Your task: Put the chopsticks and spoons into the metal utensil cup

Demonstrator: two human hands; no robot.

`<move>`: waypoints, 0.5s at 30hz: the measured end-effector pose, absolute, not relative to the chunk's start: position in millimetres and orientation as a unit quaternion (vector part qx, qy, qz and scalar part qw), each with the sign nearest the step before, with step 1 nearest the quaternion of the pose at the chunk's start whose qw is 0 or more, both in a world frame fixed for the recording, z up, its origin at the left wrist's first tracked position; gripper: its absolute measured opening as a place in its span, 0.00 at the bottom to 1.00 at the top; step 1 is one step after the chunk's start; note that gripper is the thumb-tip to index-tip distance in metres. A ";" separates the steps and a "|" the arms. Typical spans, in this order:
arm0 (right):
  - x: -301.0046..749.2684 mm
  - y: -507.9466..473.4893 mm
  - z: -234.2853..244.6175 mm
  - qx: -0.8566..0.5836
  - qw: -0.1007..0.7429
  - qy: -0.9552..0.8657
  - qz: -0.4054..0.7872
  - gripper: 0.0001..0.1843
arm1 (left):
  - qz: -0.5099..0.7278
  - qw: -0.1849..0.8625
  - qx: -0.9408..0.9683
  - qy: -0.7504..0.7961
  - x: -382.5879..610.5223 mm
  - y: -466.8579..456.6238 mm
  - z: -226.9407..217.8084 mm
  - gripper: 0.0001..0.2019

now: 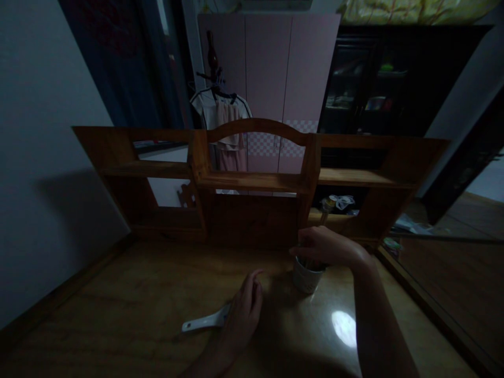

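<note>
A pale grey cup (pixel 306 278) stands upright on the wooden desktop, with thin stick-like things in it that are too dark to name. My right hand (pixel 321 245) is over its rim, fingers bent down and closed at the mouth; what they grip is hidden. Resting on the desktop to the left of the cup, my left hand (pixel 244 304) lies on its side, fingers loosely curved and holding nothing that shows. Beside it is a white spoon (pixel 205 321), its holed handle pointing left and its other end hidden behind that hand.
A wooden shelf unit (pixel 252 181) runs along the desk's back edge. In its right part, behind my right hand, stands a slim gold-topped object (pixel 328 203). A wall (pixel 35 157) borders the desk at left. The desk's raised right edge (pixel 425 307) borders the floor side.
</note>
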State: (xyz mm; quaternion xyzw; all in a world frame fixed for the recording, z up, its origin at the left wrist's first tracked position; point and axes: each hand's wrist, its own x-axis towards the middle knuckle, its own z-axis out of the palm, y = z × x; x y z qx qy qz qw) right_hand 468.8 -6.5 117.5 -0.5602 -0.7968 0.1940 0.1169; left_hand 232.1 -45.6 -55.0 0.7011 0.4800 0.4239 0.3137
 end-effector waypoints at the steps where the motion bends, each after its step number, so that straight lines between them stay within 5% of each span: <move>1: 468.8 -7.3 118.3 -0.562 0.121 -0.795 0.194 0.24 | 0.423 0.312 0.701 0.483 232.0 -46.0 -54.6 0.18; 9: 473.0 -12.1 128.7 -0.565 0.179 -0.791 0.151 0.28 | 0.425 0.327 0.698 0.475 234.3 -42.5 -54.0 0.18; 15: 424.9 -33.5 142.7 -0.549 0.409 -0.729 0.031 0.21 | 0.410 0.218 0.783 0.414 217.5 -61.2 -53.3 0.14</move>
